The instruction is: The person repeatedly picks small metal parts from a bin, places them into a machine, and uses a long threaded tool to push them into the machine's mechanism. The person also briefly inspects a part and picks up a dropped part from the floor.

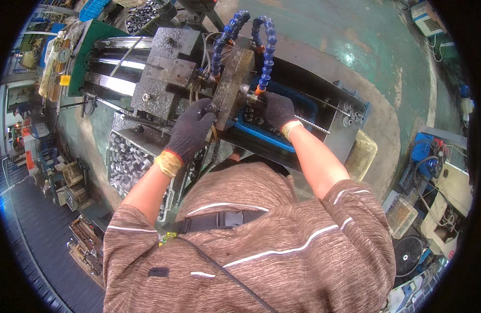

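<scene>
My left hand (192, 125) wears a dark knit glove over a yellowish one. Its thumb and fingers close around a small round metal part (212, 107) by the near side of the upright steel block (236, 86). Whether that part is a loose piece or a machine knob, I cannot tell. My right hand (278, 109), gloved the same way, is at the metal holder (249, 95) on the block's right face, under an orange coolant nozzle (260, 90). Its fingertips are hidden, so what they grip does not show. Blue segmented coolant hoses (268, 51) arch above.
A blue plastic basket (260, 135) with metal parts lies below my right hand. Spiral rods (312, 124) reach toward several metal tubes (352, 113) at the right. A bin of short metal pieces (127, 160) stands at left. Machine slide rails (115, 84) extend leftward.
</scene>
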`<state>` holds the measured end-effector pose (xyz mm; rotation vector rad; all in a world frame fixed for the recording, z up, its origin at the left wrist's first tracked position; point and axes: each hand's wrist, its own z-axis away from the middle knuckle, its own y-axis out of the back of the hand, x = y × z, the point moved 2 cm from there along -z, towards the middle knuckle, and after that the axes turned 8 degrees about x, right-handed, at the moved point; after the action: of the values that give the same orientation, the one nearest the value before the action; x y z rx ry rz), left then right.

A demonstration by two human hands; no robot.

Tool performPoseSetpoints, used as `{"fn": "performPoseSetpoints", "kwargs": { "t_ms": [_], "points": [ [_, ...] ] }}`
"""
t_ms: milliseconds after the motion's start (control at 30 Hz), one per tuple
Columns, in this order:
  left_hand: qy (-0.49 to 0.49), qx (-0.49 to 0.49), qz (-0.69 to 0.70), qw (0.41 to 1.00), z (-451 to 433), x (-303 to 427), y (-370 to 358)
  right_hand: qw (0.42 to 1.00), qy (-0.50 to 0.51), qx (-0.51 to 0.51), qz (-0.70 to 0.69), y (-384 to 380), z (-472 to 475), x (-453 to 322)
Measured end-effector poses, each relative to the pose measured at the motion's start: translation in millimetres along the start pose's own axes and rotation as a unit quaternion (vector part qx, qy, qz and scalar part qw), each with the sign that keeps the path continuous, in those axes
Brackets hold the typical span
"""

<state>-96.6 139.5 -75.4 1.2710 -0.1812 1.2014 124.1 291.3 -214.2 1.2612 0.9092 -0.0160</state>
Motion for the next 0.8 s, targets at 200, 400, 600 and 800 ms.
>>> {"fn": "performPoseSetpoints", "kwargs": {
  "t_ms": [200, 400, 600, 800],
  "points": [
    [0.008, 0.003, 0.026, 1.0, -10, 16, -12, 0.998, -0.025, -0.018, 0.049, -22, -9, 1],
    [-0.035, 0.17, 0.187, 0.967, 44, 10, 27, 0.999, -0.016, -0.015, 0.028, -21, -4, 0],
    [-0.159, 0.416, -0.044, 0.894, 42, -31, 127, 0.999, -0.005, 0.007, 0.053, -25, -2, 0],
    [-0.074, 0.292, 0.152, 0.941, 9, -57, 121, 0.986, 0.057, 0.157, -0.022, 33, 45, -3]
  ]
}}
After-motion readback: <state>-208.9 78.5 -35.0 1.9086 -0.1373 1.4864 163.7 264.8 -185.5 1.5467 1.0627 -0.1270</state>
